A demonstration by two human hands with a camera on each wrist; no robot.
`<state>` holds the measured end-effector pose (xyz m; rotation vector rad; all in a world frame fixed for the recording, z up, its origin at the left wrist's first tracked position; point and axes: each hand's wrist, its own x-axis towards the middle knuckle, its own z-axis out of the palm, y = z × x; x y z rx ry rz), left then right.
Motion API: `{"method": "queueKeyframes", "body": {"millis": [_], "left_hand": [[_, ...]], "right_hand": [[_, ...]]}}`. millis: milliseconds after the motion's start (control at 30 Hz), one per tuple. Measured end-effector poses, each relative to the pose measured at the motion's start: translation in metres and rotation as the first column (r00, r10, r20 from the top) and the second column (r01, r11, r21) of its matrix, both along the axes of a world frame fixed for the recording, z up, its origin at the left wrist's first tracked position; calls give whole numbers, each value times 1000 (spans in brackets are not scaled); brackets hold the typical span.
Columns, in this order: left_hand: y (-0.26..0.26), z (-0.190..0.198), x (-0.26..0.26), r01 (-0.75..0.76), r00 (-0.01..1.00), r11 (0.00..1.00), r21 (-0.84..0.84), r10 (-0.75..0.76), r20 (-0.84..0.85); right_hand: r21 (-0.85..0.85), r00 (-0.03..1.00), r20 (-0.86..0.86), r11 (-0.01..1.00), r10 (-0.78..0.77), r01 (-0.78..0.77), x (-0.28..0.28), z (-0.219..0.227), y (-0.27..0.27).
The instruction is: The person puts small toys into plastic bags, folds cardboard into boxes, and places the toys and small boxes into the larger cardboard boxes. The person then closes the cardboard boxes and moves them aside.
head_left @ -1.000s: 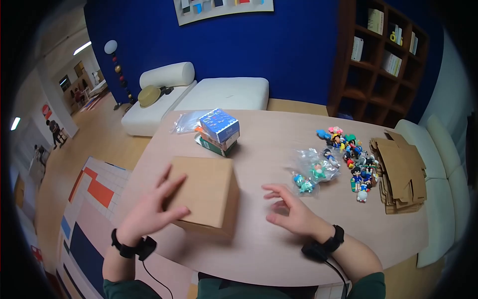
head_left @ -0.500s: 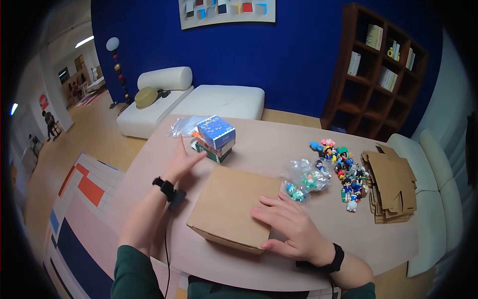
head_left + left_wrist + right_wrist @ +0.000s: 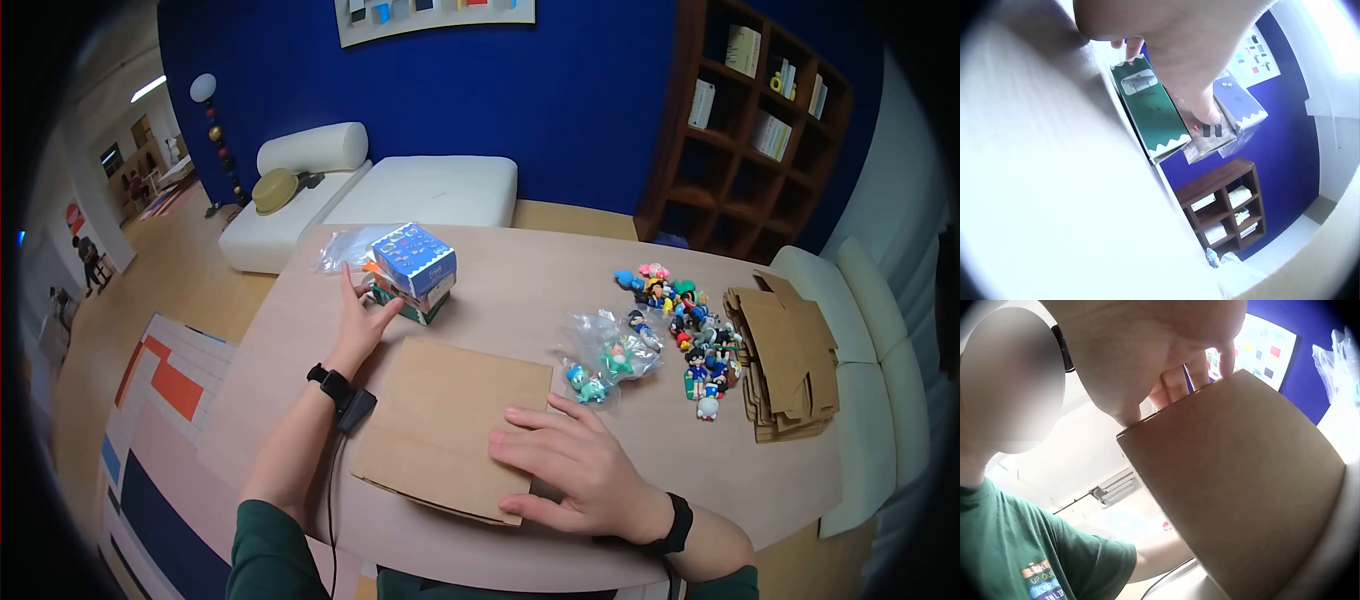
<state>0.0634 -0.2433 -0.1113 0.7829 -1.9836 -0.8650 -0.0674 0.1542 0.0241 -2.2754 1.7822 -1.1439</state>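
Observation:
A closed brown cardboard box point(image 3: 440, 430) rests on the table near its front edge. My right hand point(image 3: 590, 475) lies over the box's right edge with fingers spread across the top; the right wrist view shows its fingertips along the upper edge of the box point(image 3: 1235, 469). Farther back, my left hand point(image 3: 365, 325) is at the left side of a stack of small boxes, blue point(image 3: 415, 255) on top. In the left wrist view, the thumb of my left hand point(image 3: 1179, 56) touches the middle box point(image 3: 1210, 134), above the green box point(image 3: 1150, 109); other fingers are partly hidden behind.
Clear plastic packaging point(image 3: 340, 248) lies behind the small boxes. To the right are bagged figures point(image 3: 615, 355), a pile of loose figures point(image 3: 700, 325) and flattened cardboard point(image 3: 790, 360). A white sofa point(image 3: 425, 190) stands beyond the table.
The cardboard box has turned and shifted right and nearer. My left hand has left it and reached the small boxes; my right hand has moved from beside the box onto it.

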Motion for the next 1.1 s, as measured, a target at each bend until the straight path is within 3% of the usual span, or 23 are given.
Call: {"method": "queueKeyframes", "body": {"millis": [100,200,367,667,967,1033,1100], "left_hand": [[-7,-2,6,-12,1000,997,72,13,-9],[-11,-4,9,-22,996,1000,-2,22,92],[-2,3,8,-142,949,982,-125,171,266],[-9,-7,18,-235,935,958,-167,270,232],[-29,-7,103,-355,888,918,-178,390,243],[-29,-5,118,-492,796,854,-167,519,311],[-25,-3,127,-504,783,849,-161,527,331]], "right_hand": [[1,1000,12,1000,5,-5,0,1,-1],[9,1000,24,1000,12,-13,0,-1,-2],[22,998,51,999,22,-23,-1,-3,-2],[-1,999,33,999,34,-34,-5,-10,0],[-13,999,19,999,35,-35,-2,-5,0],[-19,999,18,999,39,-39,2,2,2],[23,997,-79,1000,20,-19,7,10,4]]}}
